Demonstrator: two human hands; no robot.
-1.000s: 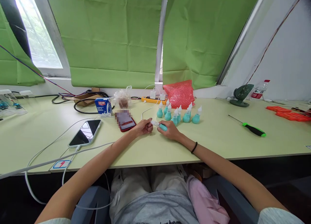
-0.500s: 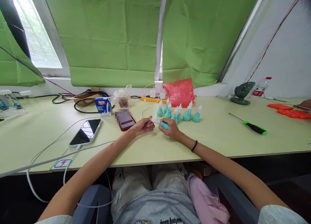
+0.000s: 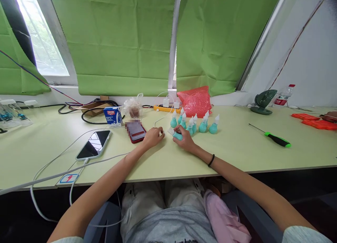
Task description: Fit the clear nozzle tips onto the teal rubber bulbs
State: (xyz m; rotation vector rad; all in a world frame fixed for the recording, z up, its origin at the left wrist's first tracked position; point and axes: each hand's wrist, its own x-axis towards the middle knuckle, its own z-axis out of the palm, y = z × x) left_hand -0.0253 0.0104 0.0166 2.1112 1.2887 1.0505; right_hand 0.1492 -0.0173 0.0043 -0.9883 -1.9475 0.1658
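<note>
My right hand (image 3: 185,139) is closed around a teal squeeze-bulb nasal aspirator (image 3: 178,136), tilted so that its clear end points up and left. Just left of it, my left hand (image 3: 154,137) is closed in a pinch, apart from the aspirator. A small white nozzle tip (image 3: 163,131) seems to show at its fingertips, mostly hidden. Behind my right hand stand several more teal aspirators (image 3: 202,126), upright with whitish pointed nozzles.
A red-cased phone (image 3: 137,132) lies beside my left hand, a charging phone (image 3: 94,144) farther left. Behind are a milk drink box (image 3: 113,116), a power strip (image 3: 160,108) and a red bubble-wrap pouch (image 3: 195,102). To the right are a screwdriver (image 3: 277,139) and a small fan (image 3: 263,102).
My left hand has drawn slightly left, away from the aspirator, whose white nozzle end now looks shorter. My right hand keeps its hold on the bulb in nearly the same place.
</note>
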